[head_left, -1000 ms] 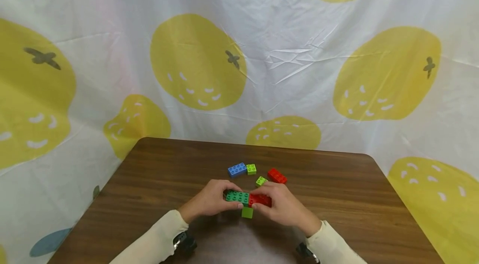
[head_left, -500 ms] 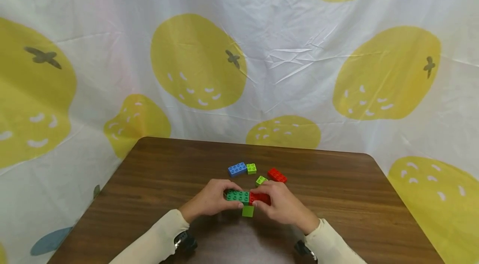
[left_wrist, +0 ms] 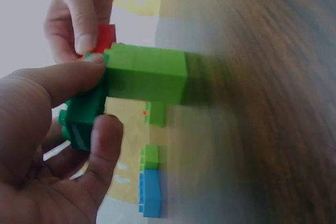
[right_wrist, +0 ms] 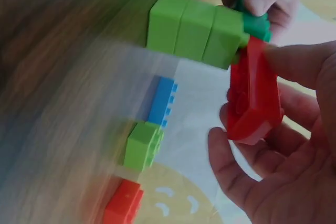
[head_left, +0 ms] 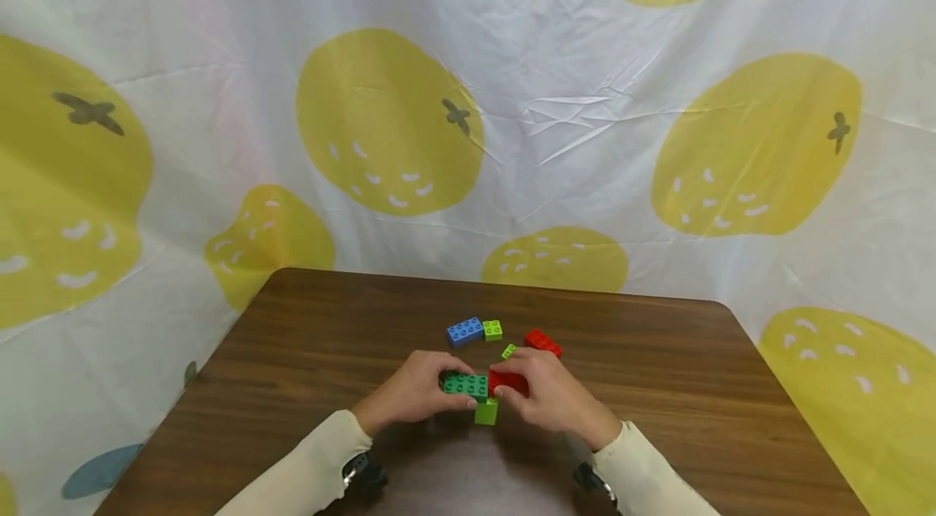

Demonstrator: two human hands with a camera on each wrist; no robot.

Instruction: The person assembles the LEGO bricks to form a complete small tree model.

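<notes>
My left hand [head_left: 417, 392] pinches a dark green building brick [head_left: 465, 386] by its long sides. That brick sits on top of a stack of lime green bricks [right_wrist: 195, 30], three high, covering part of its top. Just right of it, my right hand [head_left: 553, 396] holds a red brick [right_wrist: 255, 95] between thumb and fingers. The red brick is tilted, with its near end at the stack's top; whether it touches the stack I cannot tell. In the left wrist view the stack [left_wrist: 147, 73] stands beside the left fingertips, and the right hand hides most of the red brick.
Behind the hands on the brown table [head_left: 329, 321] lie a blue brick [head_left: 465, 331] next to a small lime brick [head_left: 492, 330]. A second lime brick [head_left: 509, 351] and another red brick [head_left: 543, 342] lie by the right hand. A lemon-print cloth [head_left: 556, 175] hangs behind.
The red brick has come slightly away from the dark green brick and tilted, so studs of the lime stack's top now show. The left hand keeps its hold, almost unmoved.
</notes>
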